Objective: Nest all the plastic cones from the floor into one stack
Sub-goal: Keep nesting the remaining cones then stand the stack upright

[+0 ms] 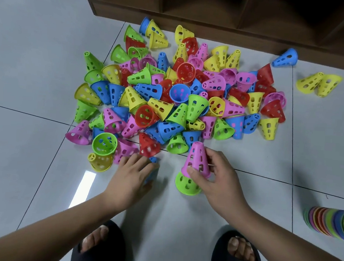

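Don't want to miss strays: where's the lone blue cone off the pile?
Head view, upper right: the blue cone lies on its side by the base of the wooden shelf, up-left of two stray yellow cones.

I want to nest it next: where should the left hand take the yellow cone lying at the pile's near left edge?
Pinch the yellow cone across its wall near the narrow end, coming from above on the near side. It lies on its side, tip pointing left; a green cone crowds its far side.
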### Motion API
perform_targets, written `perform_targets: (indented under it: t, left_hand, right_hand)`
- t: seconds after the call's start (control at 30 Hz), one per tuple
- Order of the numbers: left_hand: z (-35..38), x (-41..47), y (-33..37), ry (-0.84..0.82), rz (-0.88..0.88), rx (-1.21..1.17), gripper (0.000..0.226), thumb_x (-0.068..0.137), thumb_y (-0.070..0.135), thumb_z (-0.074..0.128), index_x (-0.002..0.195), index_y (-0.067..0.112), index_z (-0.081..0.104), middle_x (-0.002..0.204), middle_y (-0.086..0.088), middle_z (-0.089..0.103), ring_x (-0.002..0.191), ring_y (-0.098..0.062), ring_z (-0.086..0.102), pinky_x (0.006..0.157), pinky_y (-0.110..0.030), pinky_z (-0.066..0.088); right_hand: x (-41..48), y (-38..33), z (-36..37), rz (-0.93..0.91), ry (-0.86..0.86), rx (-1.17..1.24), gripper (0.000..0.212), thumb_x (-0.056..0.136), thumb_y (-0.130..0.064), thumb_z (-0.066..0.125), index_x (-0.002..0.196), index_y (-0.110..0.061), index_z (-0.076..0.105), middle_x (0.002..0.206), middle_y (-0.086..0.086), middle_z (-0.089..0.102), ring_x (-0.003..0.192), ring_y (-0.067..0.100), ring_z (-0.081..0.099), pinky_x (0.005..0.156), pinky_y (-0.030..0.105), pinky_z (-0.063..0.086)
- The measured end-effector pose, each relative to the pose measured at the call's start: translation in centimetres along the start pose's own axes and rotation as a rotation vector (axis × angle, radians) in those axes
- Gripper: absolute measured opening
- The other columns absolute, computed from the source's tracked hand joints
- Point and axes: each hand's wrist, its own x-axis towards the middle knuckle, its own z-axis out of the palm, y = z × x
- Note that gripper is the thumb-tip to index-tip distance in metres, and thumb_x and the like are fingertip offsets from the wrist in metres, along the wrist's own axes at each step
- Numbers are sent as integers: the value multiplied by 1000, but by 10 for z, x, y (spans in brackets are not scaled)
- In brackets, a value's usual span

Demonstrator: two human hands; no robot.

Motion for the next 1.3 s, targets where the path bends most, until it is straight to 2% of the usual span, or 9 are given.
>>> perform_targets:
  t: [0.17,0.3,0.47,0.6,0.77,0.97,1.07,1.2,1.3]
  left_hand:
    - [6,-11,-1,-58,-95,-107,62,81,36,81,138,23,61,136,-1,56,113,-30,56,89,-45,50]
    - [10,-13,-7,-86,-193,-106,73,81,47,80,145,21,55,135,-5,56,115,-31,58,96,-44,53]
    - [7,-11,-10,-138,-328,-122,78,81,45,80,148,20,50,124,-7,60,105,-32,63,88,-42,55]
    - [-7,-6,-2,-138,-394,-278,73,75,36,78,142,29,49,124,0,60,102,-27,64,78,-36,54]
    - [-37,9,17,36,-349,-550,58,85,26,77,136,38,53,123,17,56,109,-9,61,88,-33,55]
    - [-67,27,56,207,-257,-828,61,96,26,80,146,30,46,136,12,57,128,-14,62,104,-31,53]
    - [-57,29,66,174,-135,-779,67,99,27,77,152,33,37,142,11,51,133,-13,59,108,-31,52]
    - [-35,28,62,40,-33,-619,64,101,32,73,152,35,35,144,8,50,128,-12,57,103,-33,53]
    - [-18,29,51,-67,11,-541,61,98,35,75,150,34,42,140,11,54,124,-16,59,103,-37,53]
  right_hand:
    - [-9,10,2,-61,-77,-120,49,90,-37,82,133,-32,60,120,-15,58,114,12,62,94,28,52]
    - [-15,22,4,-111,-111,-199,42,89,-28,84,121,-34,58,118,-17,57,111,11,61,90,23,49]
    - [-16,49,3,-143,-187,-348,44,90,-27,82,125,-39,59,125,-25,57,116,2,58,93,24,49]
    - [-15,60,-1,-117,-182,-363,41,90,-36,82,126,-39,62,122,-26,57,116,0,57,94,20,47]
    - [-9,67,6,54,-235,-239,43,87,-44,84,125,-43,62,119,-19,65,104,1,68,91,28,57]
    - [3,56,20,135,-298,-130,30,89,-38,83,110,-30,63,109,-13,75,96,0,74,90,31,61]
    - [12,58,21,102,-289,-166,26,90,-27,80,112,-26,65,109,-11,75,95,2,74,93,38,60]
    - [36,58,5,-44,-93,-368,24,93,-17,72,116,-23,68,109,-10,63,93,3,66,88,41,57]
    - [57,48,-8,-160,-56,-436,33,94,-14,68,125,-25,62,127,-12,53,107,9,62,86,40,57]
